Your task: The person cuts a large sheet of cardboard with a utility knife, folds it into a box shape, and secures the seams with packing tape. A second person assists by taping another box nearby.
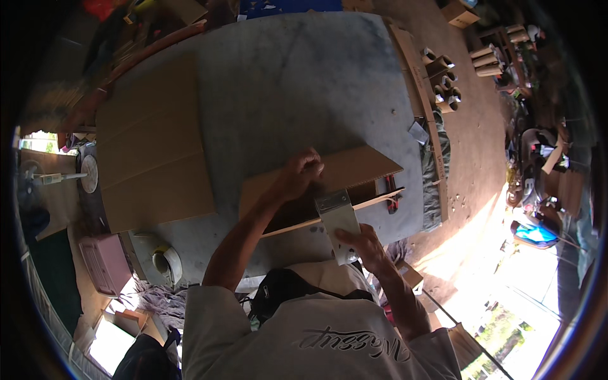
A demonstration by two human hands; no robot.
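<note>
A folded cardboard box (364, 161) lies at the near edge of the grey table, its flaps parted around a dark gap. My right hand (361, 247) is closed around a pale, flat tool (340, 221) with a wide metal end, whose exact kind I cannot make out. That end overlaps the near flap of the box. Over the box's far panel, my left hand (304, 170) has its fingers curled together, and whatever they may hold is hidden. A red and black tool (392, 201) lies by the box's right end, partly covered by it.
A large flat cardboard sheet (152, 145) covers the left part of the table (285, 82). Near the lower left corner stands a pale roll (166, 265). Cardboard strips (421, 95) line the right edge, with several cardboard tubes (443, 82) beyond. A pink cabinet (104, 263) stands at left.
</note>
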